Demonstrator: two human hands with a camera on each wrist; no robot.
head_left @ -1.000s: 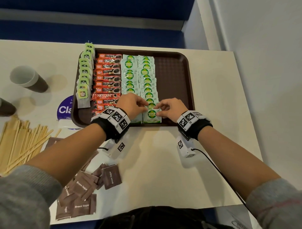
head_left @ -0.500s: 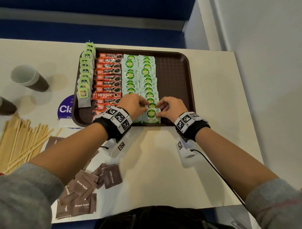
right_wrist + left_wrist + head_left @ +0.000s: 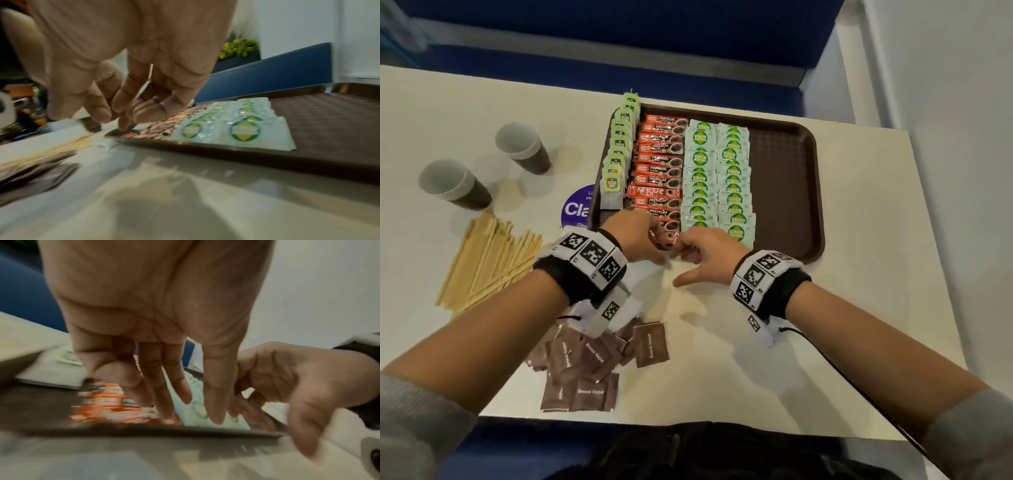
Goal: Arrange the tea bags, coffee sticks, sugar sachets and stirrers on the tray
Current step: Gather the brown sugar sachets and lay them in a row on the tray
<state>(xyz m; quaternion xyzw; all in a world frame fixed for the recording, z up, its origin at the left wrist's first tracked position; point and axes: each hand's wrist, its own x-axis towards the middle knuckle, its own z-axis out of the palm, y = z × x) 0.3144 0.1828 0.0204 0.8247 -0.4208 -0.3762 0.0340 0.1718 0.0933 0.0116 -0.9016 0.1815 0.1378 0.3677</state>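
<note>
A brown tray (image 3: 784,192) holds a column of green-tagged tea bags (image 3: 618,154), a column of red coffee sticks (image 3: 661,161) and two columns of green-and-white sugar sachets (image 3: 717,178). Both hands are at the tray's near edge. My left hand (image 3: 643,236) points its straight fingers (image 3: 170,394) down onto the nearest coffee sticks (image 3: 111,405). My right hand (image 3: 702,251) hovers just right of it with loosely curled fingers (image 3: 123,105) and the thumb spread, holding nothing. Its fingertips are by the sachets (image 3: 242,131) nearest the rim.
Brown sugar sachets (image 3: 592,363) lie loose on the white table in front of me. A pile of wooden stirrers (image 3: 486,257) sits at the left, with two paper cups (image 3: 522,145) (image 3: 452,185) behind it. The tray's right third shows bare brown surface.
Both hands have let go of the nearest green-and-white sachet and moved left to the near end of the coffee stick column. The sachet stays in its column.
</note>
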